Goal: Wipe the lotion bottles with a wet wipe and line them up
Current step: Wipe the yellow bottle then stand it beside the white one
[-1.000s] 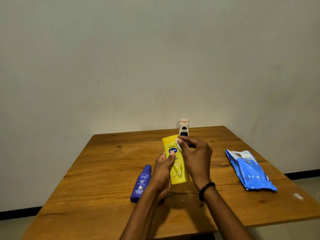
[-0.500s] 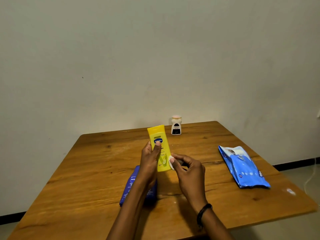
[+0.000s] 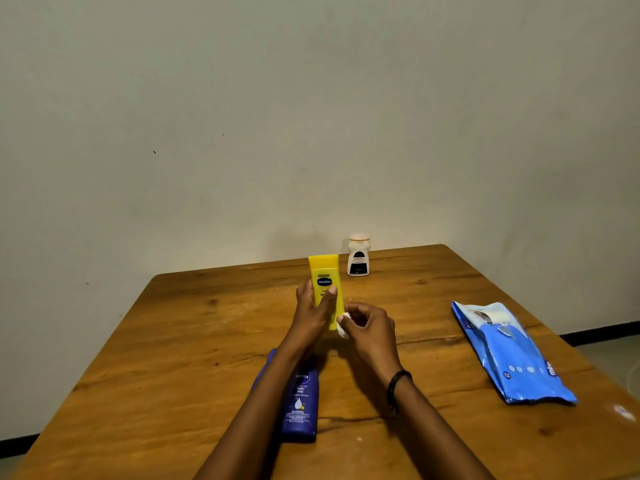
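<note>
The left hand (image 3: 313, 311) is holding the yellow bottle (image 3: 325, 282) up off the table (image 3: 173, 341), with its cap end pointing up and away from the person. The fingers are wrapping around the lower half of it, and 1 finger is lying across the front. The right hand (image 3: 369, 327) is pinching a small white wet wipe (image 3: 343, 327) and is pressing it against the low right edge of the yellow bottle.

The blue bottle (image 3: 300, 403) is lying flat on the table under the left arm. The small white bottle (image 3: 358, 255) is standing up at the far edge, near the wall. The blue pack of wipes (image 3: 512, 358) is lying well off to the right.

To wipe well, the right hand should be sliding the wipe along the whole side, from bottom to cap, while the left hand is turning the bottle a little each time. The left hand is covering part of the bottle, so it should be changing its hold to let the wipe reach there too. The wipe is looking folded very small, maybe bunched up, so opening it a bit could help.
</note>
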